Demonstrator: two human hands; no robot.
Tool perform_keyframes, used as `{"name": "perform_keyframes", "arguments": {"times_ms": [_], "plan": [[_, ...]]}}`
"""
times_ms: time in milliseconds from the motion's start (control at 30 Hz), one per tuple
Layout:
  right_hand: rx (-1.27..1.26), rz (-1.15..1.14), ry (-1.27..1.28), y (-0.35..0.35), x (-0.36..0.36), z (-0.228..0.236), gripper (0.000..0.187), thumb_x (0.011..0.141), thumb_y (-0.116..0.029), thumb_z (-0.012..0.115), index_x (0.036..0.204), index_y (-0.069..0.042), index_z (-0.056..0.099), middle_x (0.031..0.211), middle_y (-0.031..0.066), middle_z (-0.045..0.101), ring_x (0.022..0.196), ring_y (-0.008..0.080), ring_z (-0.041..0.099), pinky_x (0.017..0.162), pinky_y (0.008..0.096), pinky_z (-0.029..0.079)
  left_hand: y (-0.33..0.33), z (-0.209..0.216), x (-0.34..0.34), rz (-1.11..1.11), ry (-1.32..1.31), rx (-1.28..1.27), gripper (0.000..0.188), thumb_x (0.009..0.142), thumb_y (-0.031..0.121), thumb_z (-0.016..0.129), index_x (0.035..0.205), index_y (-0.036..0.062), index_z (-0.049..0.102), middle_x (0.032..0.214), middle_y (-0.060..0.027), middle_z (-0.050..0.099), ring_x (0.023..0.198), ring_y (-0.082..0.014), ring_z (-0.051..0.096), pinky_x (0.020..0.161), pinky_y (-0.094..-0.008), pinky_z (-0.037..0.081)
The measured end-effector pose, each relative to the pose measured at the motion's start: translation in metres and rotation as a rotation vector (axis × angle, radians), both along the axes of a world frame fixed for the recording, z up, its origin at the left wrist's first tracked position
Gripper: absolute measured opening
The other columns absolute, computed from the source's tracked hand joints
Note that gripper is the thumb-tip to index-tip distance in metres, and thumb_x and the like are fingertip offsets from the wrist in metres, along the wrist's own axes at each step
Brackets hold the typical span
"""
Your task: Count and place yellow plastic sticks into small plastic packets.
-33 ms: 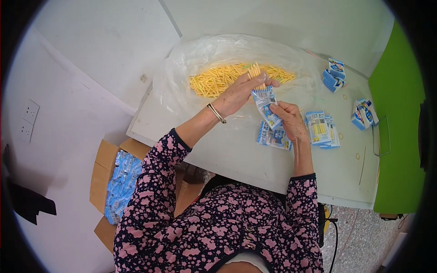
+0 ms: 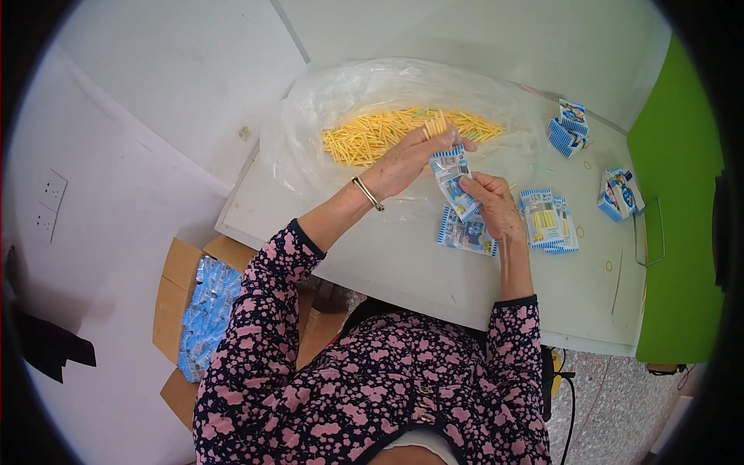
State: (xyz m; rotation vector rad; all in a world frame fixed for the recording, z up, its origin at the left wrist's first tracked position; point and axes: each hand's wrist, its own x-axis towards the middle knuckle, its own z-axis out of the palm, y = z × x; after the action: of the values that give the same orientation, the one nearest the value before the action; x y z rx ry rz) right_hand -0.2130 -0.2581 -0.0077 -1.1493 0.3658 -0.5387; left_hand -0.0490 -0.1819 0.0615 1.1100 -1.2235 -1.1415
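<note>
My left hand (image 2: 409, 160) is closed around a small bunch of thin yellow sticks (image 2: 435, 125), whose ends poke up past the fingers. Its fingertips reach the top of a small blue-and-white packet (image 2: 456, 184). My right hand (image 2: 496, 203) pinches that packet along its right side, thumb on the front. Whether the sticks' lower ends are inside the packet is hidden by my left fingers. Just below lies another flat packet (image 2: 466, 236), partly covered by my right hand. Behind my left hand, a heap of yellow sticks (image 2: 360, 138) rests in a wide clear plastic bag (image 2: 298, 155).
Filled packets (image 2: 545, 221) lie to the right of my right hand. Two bundles of packets, one at the back (image 2: 570, 128) and one farther right (image 2: 620, 194), stand near a green panel (image 2: 682, 201). A cardboard box (image 2: 174, 279) of blue packets is at the lower left.
The yellow sticks in my left hand sit slightly lower and more upright, and its fingers have shifted over the packet's top edge. The right hand has barely moved.
</note>
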Motion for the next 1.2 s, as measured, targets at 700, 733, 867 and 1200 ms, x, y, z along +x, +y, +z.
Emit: {"name": "perform_keyframes", "arguments": {"times_ms": [700, 733, 867, 1200], "plan": [[-0.063, 0.010, 0.091, 0.001, -0.002, 0.012, 0.022, 0.083, -0.013, 0.061, 0.098, 0.002, 0.062, 0.085, 0.0036, 0.065, 0.074, 0.0065, 0.057, 0.068, 0.0197, 0.044, -0.003, 0.011, 0.009, 0.027, -0.593, -0.095, 0.037, 0.083, 0.017, 0.061, 0.115, 0.0023, 0.052, 0.102, -0.0044, 0.058, 0.092, -0.0100, 0.054, 0.079, -0.0241, 0.045], [-0.062, 0.008, 0.093, 0.001, -0.003, 0.012, 0.022, 0.083, -0.013, 0.061, 0.098, 0.002, 0.062, 0.085, 0.0036, 0.065, 0.074, 0.0065, 0.057, 0.068, 0.0197, 0.044, -0.003, 0.009, 0.008, 0.025, -0.592, -0.095, 0.037, 0.083, 0.017, 0.061, 0.115, 0.0023, 0.052, 0.102, -0.0044, 0.058, 0.092, -0.0100, 0.054, 0.079, -0.0241, 0.045], [-0.116, 0.004, 0.093, 0.002, -0.008, 0.009, 0.020, 0.081, -0.012, 0.063, 0.096, 0.001, 0.064, 0.083, 0.0051, 0.065, 0.071, 0.0070, 0.058, 0.066, 0.0198, 0.045, -0.008, 0.005, 0.004, -0.005, -0.690, -0.133, 0.035, 0.081, 0.017, 0.064, 0.110, 0.0033, 0.052, 0.101, -0.0043, 0.057, 0.095, -0.0111, 0.053, 0.081, -0.0255, 0.045], [-0.094, 0.029, 0.151, 0.000, -0.016, 0.007, 0.024, 0.079, -0.018, 0.067, 0.092, 0.002, 0.065, 0.079, 0.0042, 0.065, 0.068, 0.0069, 0.057, 0.063, 0.0206, 0.044, -0.012, 0.011, -0.006, -0.055, -0.925, -0.149, 0.045, 0.073, 0.023, 0.065, 0.111, 0.0034, 0.049, 0.107, -0.0147, 0.057, 0.098, -0.0281, 0.056, 0.081, -0.0366, 0.045]]}}
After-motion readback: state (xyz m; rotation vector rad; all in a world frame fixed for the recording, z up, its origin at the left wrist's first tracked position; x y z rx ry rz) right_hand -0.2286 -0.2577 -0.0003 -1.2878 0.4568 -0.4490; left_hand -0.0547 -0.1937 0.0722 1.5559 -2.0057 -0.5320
